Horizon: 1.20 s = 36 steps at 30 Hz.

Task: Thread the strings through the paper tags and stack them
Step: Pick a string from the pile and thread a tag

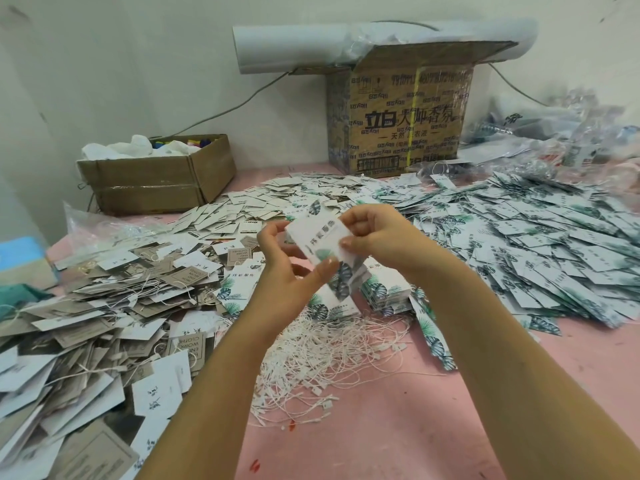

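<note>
Held up over a pink tabletop (pixel 398 427): a sheaf of white, green-leaf-printed paper tags (pixel 323 249), pinched low by the left hand (pixel 277 275) and at the upper corner by the right hand (pixel 379 233), fingers curled. Just beneath, a tangle of white strings (pixel 322 362); to the right a heap of leaf-printed tags (pixel 540 244), to the left a heap of grey-brown card tags (pixel 86 327).

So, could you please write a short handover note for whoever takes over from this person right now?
Left hand: holds the held leaf-print tags from below, thumb on the face.
Right hand: pinches their upper right edge.
No string shows in either hand.
Loose strings are heaped on the pink table below the hands, with unstrung tag stacks just behind.
Done: the strung leaf-tag pile on the right appears finished.
Left: thread the held tags, stack them, then work through the stacks.
</note>
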Available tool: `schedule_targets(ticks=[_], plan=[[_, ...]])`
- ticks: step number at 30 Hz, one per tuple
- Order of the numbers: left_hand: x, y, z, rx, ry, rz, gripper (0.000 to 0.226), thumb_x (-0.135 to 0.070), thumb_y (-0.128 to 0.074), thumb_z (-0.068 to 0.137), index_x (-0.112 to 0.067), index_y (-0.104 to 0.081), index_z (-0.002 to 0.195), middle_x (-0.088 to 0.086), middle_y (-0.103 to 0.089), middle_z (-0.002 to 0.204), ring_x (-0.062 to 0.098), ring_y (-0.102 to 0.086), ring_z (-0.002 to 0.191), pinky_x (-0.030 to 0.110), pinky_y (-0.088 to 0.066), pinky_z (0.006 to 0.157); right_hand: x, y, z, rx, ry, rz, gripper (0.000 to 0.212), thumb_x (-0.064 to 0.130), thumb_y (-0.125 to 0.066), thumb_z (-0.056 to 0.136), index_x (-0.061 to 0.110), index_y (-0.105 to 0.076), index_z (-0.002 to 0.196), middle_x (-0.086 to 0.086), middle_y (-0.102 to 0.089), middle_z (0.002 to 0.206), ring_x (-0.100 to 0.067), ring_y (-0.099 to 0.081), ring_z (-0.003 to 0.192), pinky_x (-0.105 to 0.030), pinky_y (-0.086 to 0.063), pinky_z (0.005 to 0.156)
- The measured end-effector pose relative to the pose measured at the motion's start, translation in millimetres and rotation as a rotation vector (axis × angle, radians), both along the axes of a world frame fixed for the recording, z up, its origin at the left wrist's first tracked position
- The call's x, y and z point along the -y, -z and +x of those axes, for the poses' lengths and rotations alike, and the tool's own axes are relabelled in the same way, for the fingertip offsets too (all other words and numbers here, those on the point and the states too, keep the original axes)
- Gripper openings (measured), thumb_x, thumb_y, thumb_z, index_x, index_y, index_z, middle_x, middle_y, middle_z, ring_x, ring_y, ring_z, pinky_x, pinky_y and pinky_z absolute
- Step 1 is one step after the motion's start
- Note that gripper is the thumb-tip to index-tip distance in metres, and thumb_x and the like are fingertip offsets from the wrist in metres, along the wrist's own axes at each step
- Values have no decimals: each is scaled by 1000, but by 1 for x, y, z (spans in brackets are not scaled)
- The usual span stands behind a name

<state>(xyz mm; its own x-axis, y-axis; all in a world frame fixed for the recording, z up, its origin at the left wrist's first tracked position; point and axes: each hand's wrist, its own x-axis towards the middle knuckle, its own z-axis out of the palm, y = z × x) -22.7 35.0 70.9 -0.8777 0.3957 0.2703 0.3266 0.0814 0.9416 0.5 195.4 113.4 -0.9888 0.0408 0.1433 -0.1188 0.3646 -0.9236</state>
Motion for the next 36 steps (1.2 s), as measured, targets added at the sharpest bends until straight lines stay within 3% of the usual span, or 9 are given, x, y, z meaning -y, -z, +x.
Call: schedule_targets(ticks=[3, 7, 11, 14, 20, 24, 27, 34, 36], plan=[[10, 6, -7, -67, 45, -341, 59, -44, -73, 70, -42, -33, 113, -3, -48, 98, 9, -51, 76, 23, -47, 66, -9, -1, -3, -15, 252, 123, 20, -6, -44, 91, 10, -55, 88, -1, -60, 85, -22, -62, 81, -25, -52, 54], [16, 14, -12, -159, 134, -740, 17, -32, -74, 79, -34, -60, 87, -9, -54, 79, 3, -47, 63, 20, -37, 57, -31, 2, 0, 188, 422, 642, 29, -1, -36, 90, 2, -53, 113, -7, -55, 92, -25, -55, 86, -37, -47, 75], [12, 17, -11, -235, 137, -856, 7, -26, -72, 81, -28, -65, 83, -12, -54, 74, 1, -47, 64, 18, -35, 55, -43, 4, 4, 402, 452, 754, 14, 3, -34, 91, 2, -43, 81, -7, -41, 74, -29, -46, 83, -36, -35, 77], [10, 20, -11, -289, 121, -899, 8, -24, -69, 84, -27, -63, 80, -14, -54, 73, -1, -46, 64, 18, -35, 56, -49, 2, 6, 421, 495, 731, 19, 2, -33, 93, -2, -46, 107, -10, -46, 86, -27, -47, 81, -34, -39, 71], [8, 17, -10, -285, 93, -780, 16, -24, -65, 87, -32, -62, 74, -16, -57, 75, -5, -48, 60, 17, -34, 56, -62, 6, 9, 477, 617, 819, 15, 3, -38, 90, 0, -49, 99, -9, -48, 78, -30, -51, 82, -35, -42, 75], [6, 14, -7, -216, 74, -632, 22, -22, -62, 89, -34, -59, 71, -18, -58, 74, -10, -48, 56, 17, -33, 55, -57, 13, 5, 594, 484, 841, 30, 8, -36, 94, -2, -47, 120, -16, -54, 109, -31, -54, 100, -37, -44, 84], [4, 12, -5, -133, 80, -500, 17, -20, -59, 91, -27, -60, 76, -11, -65, 72, -6, -47, 46, 15, -34, 48, -55, 14, 3, 609, 463, 855, 16, 8, -37, 92, 1, -50, 99, -13, -51, 90, -30, -54, 88, -36, -45, 81], [1, 6, -1, -13, 47, -250, 13, -19, -60, 91, -20, -62, 78, -8, -51, 44, 3, -40, 39, 13, -29, 41, -28, -4, 7, 476, 498, 1003, 16, 10, -42, 88, 11, -38, 72, -5, -39, 73, -28, -41, 87, -37, -33, 79], [-1, 4, 0, -4, 31, -187, 13, -18, -60, 91, -19, -63, 78, -10, -46, 42, 2, -39, 38, 12, -29, 41, -17, -7, 7, 343, 429, 1014, 10, 10, -43, 90, 8, -52, 88, -7, -52, 84, -29, -47, 90, -35, -37, 82]])
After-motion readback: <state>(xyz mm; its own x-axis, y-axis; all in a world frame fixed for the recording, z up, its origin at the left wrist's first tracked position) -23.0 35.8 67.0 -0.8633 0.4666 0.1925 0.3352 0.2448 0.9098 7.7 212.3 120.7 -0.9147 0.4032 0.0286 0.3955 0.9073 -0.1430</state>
